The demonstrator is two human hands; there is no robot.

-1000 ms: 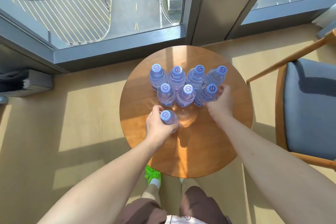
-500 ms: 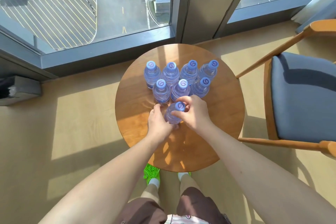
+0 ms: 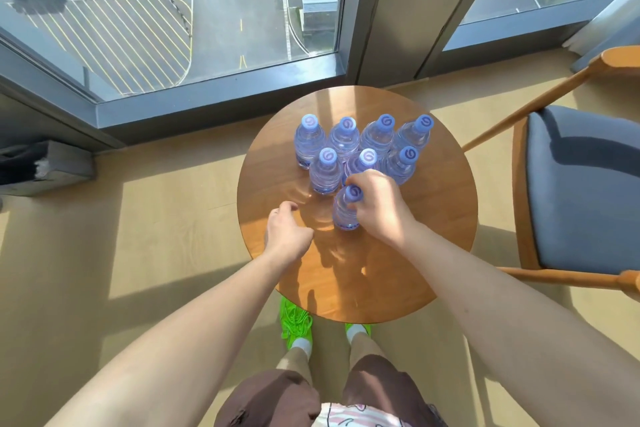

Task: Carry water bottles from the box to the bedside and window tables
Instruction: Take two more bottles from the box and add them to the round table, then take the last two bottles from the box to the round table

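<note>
Your right hand [image 3: 375, 206] grips the front water bottle [image 3: 344, 213] (upright on the round table [image 3: 433, 218]); left hand [image 3: 285, 234] hovers loosely curled, holding nothing.

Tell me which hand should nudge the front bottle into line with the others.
Right hand: it already grips the front bottle near its cap. The left hand holds nothing, off to its side.

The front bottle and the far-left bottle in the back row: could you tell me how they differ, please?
The front bottle is gripped near its cap by the right hand; the far-left bottle is untouched. The front bottle stands alone nearest the person; the far-left bottle stands in a row of four. Both stand upright, clear, blue-capped, on the round table.
</note>
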